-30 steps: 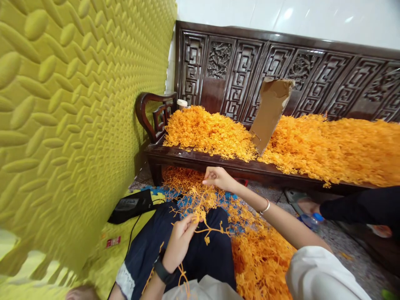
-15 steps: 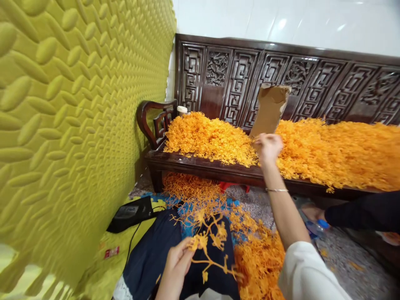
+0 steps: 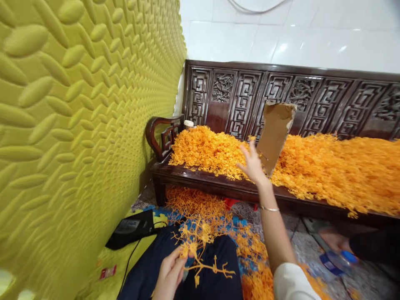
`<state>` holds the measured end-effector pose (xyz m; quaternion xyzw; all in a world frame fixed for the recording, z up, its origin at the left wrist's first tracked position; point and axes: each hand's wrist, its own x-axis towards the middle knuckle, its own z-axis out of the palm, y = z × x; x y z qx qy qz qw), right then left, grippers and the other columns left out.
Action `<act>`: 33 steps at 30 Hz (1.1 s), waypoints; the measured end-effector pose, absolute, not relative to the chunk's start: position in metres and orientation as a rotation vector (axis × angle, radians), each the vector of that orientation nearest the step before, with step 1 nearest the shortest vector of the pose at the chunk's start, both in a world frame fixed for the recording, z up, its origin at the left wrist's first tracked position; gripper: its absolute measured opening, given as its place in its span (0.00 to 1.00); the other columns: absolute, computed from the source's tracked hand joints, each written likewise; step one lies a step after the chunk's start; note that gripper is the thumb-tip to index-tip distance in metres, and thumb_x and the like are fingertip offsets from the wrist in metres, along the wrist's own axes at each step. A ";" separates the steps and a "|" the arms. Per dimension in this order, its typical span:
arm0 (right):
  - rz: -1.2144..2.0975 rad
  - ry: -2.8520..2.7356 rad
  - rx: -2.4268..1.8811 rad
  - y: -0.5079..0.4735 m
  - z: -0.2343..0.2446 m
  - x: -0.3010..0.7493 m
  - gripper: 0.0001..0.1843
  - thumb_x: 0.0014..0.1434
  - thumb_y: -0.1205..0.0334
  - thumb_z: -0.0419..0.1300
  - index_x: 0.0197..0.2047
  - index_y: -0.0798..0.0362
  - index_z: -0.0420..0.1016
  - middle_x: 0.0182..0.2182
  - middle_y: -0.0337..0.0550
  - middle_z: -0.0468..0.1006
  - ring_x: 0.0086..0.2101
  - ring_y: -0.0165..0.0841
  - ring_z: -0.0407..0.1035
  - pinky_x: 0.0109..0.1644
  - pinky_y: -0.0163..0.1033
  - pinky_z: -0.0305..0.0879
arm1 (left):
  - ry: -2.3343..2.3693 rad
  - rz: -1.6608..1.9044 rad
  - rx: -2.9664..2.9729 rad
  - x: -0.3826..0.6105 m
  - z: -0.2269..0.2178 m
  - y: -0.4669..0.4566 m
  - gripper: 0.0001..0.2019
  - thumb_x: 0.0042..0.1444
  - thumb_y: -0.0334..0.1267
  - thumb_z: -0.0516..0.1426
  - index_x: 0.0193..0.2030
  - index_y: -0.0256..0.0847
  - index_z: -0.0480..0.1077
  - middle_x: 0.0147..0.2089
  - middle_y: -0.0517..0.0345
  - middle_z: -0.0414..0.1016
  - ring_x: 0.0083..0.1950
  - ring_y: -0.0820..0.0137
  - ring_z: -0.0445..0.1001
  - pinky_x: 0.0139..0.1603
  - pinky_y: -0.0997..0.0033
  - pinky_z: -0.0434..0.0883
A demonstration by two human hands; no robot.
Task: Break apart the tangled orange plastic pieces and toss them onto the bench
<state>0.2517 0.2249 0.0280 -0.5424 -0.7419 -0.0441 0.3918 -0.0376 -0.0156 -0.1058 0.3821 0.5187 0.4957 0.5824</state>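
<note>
My left hand (image 3: 171, 268) pinches a branched orange sprue (image 3: 208, 266) between thumb and fingers, above my lap. Small flower-like pieces cluster along its stems. My right hand (image 3: 252, 164) reaches over the bench with its fingers spread. A small orange piece (image 3: 252, 138) shows at its fingertips, seemingly loose. Behind the hand lies a heap of small orange pieces (image 3: 206, 150) on the left end of the dark wooden bench (image 3: 200, 177). An upright cardboard strip (image 3: 276, 133) stands just right of the hand, between this heap and a larger orange heap (image 3: 340, 166).
Bare orange branches (image 3: 198, 206) lie on the floor under the bench, and more orange sprues (image 3: 258, 271) are piled beside my right leg. A yellow foam mat (image 3: 93, 125) stands at left. A black bag (image 3: 134, 228), a plastic bottle (image 3: 337, 261) and another person's foot (image 3: 334, 239) are near the floor.
My right hand has gone from closed fingers in front of the cardboard to spread fingers left of it, over the left heap. The left hand still holds the sprue. The view has tilted upward.
</note>
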 end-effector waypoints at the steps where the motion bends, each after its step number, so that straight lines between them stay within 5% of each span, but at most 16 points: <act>1: -0.032 -1.950 -1.408 0.225 0.017 0.247 0.23 0.54 0.64 0.63 0.53 0.57 0.68 0.59 0.60 0.58 0.57 0.48 0.57 0.59 0.56 0.55 | 1.205 1.132 0.908 -0.037 -0.103 -0.014 0.26 0.38 0.62 0.61 0.27 0.36 0.73 0.13 0.70 0.46 0.15 0.81 0.43 0.16 0.78 0.41; 3: 0.143 -2.069 -1.422 0.222 -0.006 0.234 0.22 0.50 0.70 0.64 0.50 0.61 0.71 0.58 0.65 0.61 0.56 0.52 0.58 0.59 0.57 0.54 | 1.194 1.107 0.941 -0.035 -0.098 -0.012 0.28 0.38 0.63 0.60 0.27 0.35 0.73 0.12 0.71 0.45 0.15 0.81 0.42 0.17 0.78 0.39; 9: 0.519 -2.231 -1.224 0.195 -0.049 0.191 0.12 0.59 0.67 0.53 0.44 0.56 0.74 0.45 0.50 0.74 0.49 0.37 0.67 0.57 0.44 0.59 | 1.225 1.124 0.981 -0.031 -0.097 -0.007 0.29 0.38 0.65 0.59 0.27 0.34 0.72 0.12 0.71 0.47 0.15 0.80 0.44 0.18 0.77 0.42; 12: 0.675 -2.181 -1.155 0.174 -0.050 0.179 0.15 0.64 0.60 0.48 0.48 0.58 0.70 0.48 0.52 0.72 0.50 0.35 0.65 0.56 0.41 0.59 | 1.230 1.125 0.993 -0.030 -0.100 -0.003 0.29 0.40 0.64 0.58 0.29 0.33 0.72 0.12 0.71 0.48 0.16 0.80 0.44 0.18 0.77 0.42; 15: 0.927 -2.202 -1.088 0.147 -0.050 0.171 0.25 0.65 0.48 0.42 0.45 0.58 0.70 0.40 0.50 0.76 0.40 0.32 0.72 0.45 0.38 0.68 | 1.248 1.134 0.994 -0.029 -0.102 0.000 0.31 0.39 0.65 0.58 0.31 0.33 0.72 0.12 0.72 0.47 0.16 0.80 0.44 0.18 0.77 0.43; 20: 1.524 -2.120 -1.055 0.112 -0.054 0.161 0.26 0.49 0.38 0.59 0.26 0.57 0.71 0.19 0.38 0.72 0.22 0.29 0.69 0.26 0.32 0.64 | 1.265 1.156 0.988 -0.030 -0.102 0.005 0.30 0.40 0.63 0.59 0.32 0.33 0.72 0.13 0.72 0.48 0.16 0.80 0.45 0.18 0.78 0.43; 25: 1.349 -1.754 -1.098 0.116 -0.053 0.160 0.24 0.41 0.43 0.66 0.18 0.56 0.68 0.15 0.34 0.65 0.19 0.24 0.58 0.24 0.31 0.54 | 1.210 1.100 0.979 -0.020 -0.102 -0.002 0.27 0.40 0.61 0.60 0.29 0.33 0.72 0.12 0.72 0.47 0.15 0.81 0.44 0.18 0.77 0.42; 33: 1.058 -1.440 -1.068 0.109 -0.051 0.143 0.17 0.46 0.49 0.64 0.19 0.54 0.75 0.22 0.42 0.73 0.27 0.32 0.66 0.33 0.37 0.62 | 1.104 1.096 0.848 0.003 -0.085 -0.009 0.20 0.46 0.53 0.60 0.29 0.34 0.73 0.15 0.72 0.44 0.18 0.81 0.40 0.20 0.76 0.38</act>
